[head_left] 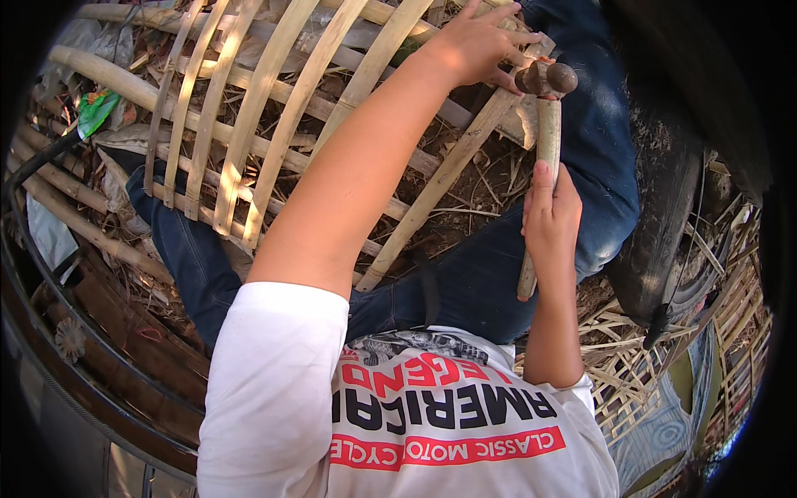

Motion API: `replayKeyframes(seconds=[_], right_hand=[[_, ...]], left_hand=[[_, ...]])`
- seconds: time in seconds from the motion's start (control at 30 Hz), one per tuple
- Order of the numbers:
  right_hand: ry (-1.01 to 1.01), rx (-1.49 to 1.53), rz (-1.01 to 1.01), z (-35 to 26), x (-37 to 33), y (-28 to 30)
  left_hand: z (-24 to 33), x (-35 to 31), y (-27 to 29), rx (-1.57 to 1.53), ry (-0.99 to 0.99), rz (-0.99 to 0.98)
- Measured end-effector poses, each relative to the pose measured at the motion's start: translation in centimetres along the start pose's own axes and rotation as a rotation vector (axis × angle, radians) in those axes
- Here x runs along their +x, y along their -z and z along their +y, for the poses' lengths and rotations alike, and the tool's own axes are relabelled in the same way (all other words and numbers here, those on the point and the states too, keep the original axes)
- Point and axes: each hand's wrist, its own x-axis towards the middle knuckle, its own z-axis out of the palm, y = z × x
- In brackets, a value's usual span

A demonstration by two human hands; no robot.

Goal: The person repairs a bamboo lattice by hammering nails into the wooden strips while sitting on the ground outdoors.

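Note:
My right hand [552, 212] is wrapped round the wooden handle of a hammer [549, 133], thumb laid along it. The hammer's rounded, rusty metal head [546, 79] is at the upper end of a pale bamboo slat [448, 174]. Beside that head is my left hand [477, 50], reaching across from the left. Its thumb and forefinger come together close to the head, while the other fingers stretch further up. Whatever sits between them is too small or hidden to make out. The slat slants down toward my lap, crossing several bamboo poles.
To the left, a bamboo lattice [249, 124] of several slats over round poles spans my legs in blue jeans [465, 290]. A green wrapper [97, 112] lies at the far left. Dark tyre-like rubber [656, 216] stands at the right, above woven bamboo strips [618, 361].

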Motion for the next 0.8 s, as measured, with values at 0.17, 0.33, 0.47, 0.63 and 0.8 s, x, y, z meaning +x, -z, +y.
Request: replayKeyframes(seconds=[0.17, 0.33, 0.47, 0.63, 0.8], right_hand=[[0.04, 0.103, 0.045, -0.8, -0.8, 0.7], [-0.074, 0.137, 0.028, 0.2, -0.8, 0.9], [0.038, 0.126, 0.05, -1.3, -0.4, 2.0], [0.039, 0.195, 0.04, -2.1, -1.0, 2.2], [-0.018, -0.048, -0.039, -0.1, 1.4, 0.8]], left_hand=[[0.1, -0.7, -0.8, -0.078, -0.013, -0.035], [0.0, 0.2, 0.3, -0.034, -0.033, -0.126], [-0.3, -0.3, 0.2, -0.057, -0.065, -0.122], [-0.2, 0.1, 0.2, -0.048, -0.062, -0.112], [-0.4, 0.1, -0.1, -0.039, -0.071, -0.047]])
